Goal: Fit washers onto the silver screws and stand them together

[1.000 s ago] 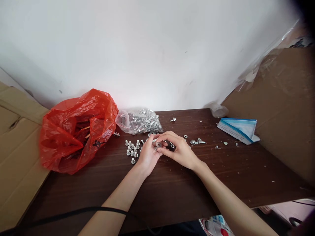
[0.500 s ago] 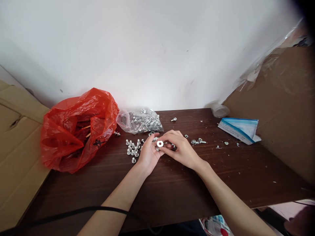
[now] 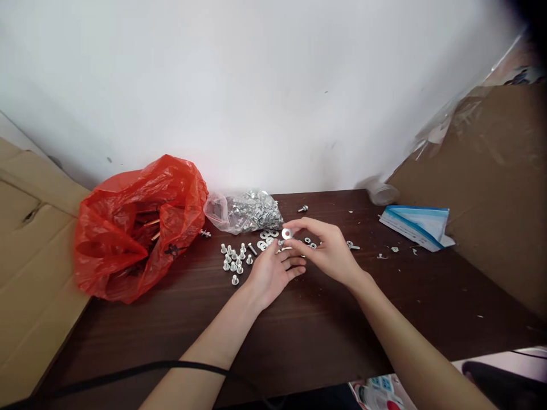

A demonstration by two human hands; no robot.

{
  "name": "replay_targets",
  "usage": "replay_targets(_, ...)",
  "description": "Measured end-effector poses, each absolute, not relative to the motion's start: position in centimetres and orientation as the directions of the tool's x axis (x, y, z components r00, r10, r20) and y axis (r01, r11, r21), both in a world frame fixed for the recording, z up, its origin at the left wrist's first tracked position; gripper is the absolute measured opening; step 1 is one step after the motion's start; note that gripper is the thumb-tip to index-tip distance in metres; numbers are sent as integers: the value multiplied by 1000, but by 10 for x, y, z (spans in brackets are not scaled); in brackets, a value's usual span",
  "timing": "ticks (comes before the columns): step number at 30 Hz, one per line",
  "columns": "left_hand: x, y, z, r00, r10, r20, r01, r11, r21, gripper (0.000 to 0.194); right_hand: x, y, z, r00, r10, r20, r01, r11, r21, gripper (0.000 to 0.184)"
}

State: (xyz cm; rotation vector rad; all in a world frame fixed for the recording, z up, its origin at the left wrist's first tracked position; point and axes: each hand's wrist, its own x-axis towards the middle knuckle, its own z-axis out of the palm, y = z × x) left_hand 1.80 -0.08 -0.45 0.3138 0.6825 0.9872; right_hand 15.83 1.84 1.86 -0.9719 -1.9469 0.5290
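Note:
Palm up over the dark table, my left hand point(image 3: 271, 278) is closed, pinching a small metal bolt point(image 3: 280, 243) between thumb and forefinger; most of the bolt is hidden. My right hand point(image 3: 332, 247) grips a flat round washer point(image 3: 287, 233) by its edge, just above the bolt. Several flat washers point(image 3: 265, 234) lie loose on the table behind my left hand. To its left stand several short bolts point(image 3: 233, 259), mostly head down, and one longer bolt point(image 3: 252, 249) lies on its side. Small nuts point(image 3: 313, 245) lie partly behind my right hand.
A clear bag of metal hardware point(image 3: 250, 212) sits near the wall, with an open red plastic bag point(image 3: 141, 228) left of it. A blue-and-white packet point(image 3: 414, 226) and clear cup point(image 3: 382, 193) are at right. Cardboard point(image 3: 482, 188) borders both sides. A black cable point(image 3: 141, 367) crosses my left forearm.
My right hand has lifted the washer slightly away and to the right of my left hand. The left hand has shifted a little right and lower, uncovering the loose washers behind it.

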Motion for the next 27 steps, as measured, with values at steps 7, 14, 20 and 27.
replay_targets(7,15,-6,-5,544,786,-293,-436,564,701,7,133,35,57,-473,751,461,361,642,-676,21)
replay_targets(14,17,-15,4,796,539,-275,-5,461,887,16,93,43,41,-862,418,285,215,813,-541,6)
replay_targets(20,17,-17,8,807,517,-285,77,386,919,19,83,33,8,-707,598,377,327,749,-576,8)
replay_targets(27,20,-14,3,798,520,-306,124,355,927,17,85,28,16,-727,604,326,341,730,-593,7)
